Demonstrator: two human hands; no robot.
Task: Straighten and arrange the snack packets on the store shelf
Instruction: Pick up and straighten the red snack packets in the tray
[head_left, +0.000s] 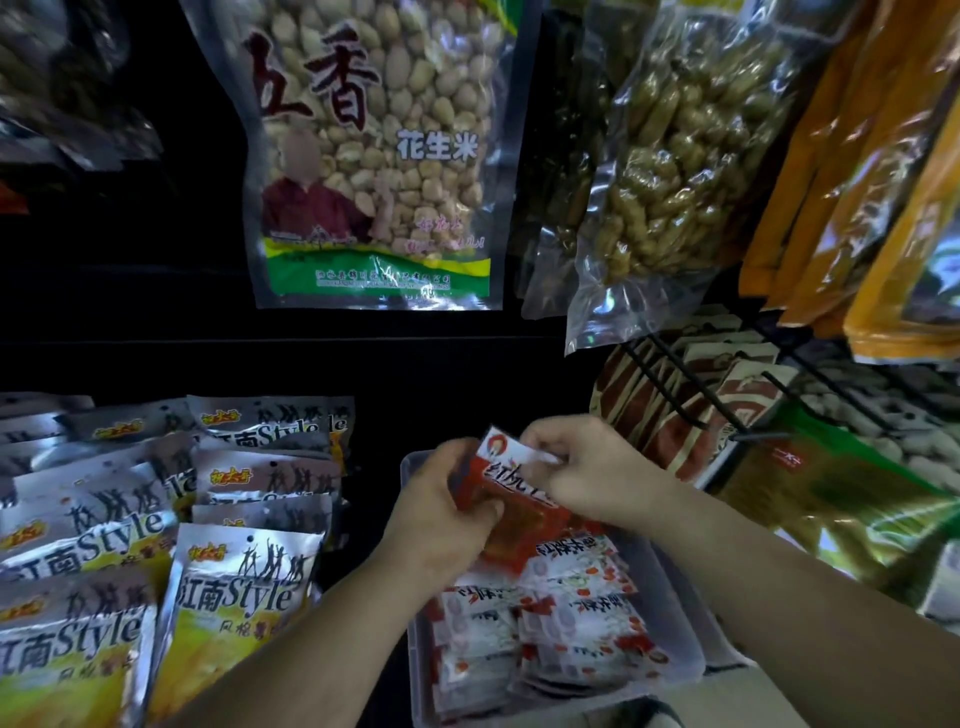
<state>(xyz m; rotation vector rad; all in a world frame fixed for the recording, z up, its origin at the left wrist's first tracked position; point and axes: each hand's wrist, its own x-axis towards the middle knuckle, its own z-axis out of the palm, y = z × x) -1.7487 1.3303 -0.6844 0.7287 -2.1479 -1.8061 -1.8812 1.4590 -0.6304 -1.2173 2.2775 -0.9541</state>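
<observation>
Left hand (440, 501); right hand (589, 470) — round packet (519, 522)

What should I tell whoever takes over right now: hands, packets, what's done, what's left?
Hands: left hand grips the red packet at its left side; right hand pinches its top edge, above the tray.
In the tray, loose packets lie jumbled; silver packets overlap loosely to its left.
Done: nothing visibly squared up yet.
Left: place the held packet, align the loose packets, then the silver ones.

Red-and-white snack packets (545, 623) — small, glossy.
One packet (511, 499) tilted above the rest, which lie jumbled in a clear tray (675, 603).
</observation>
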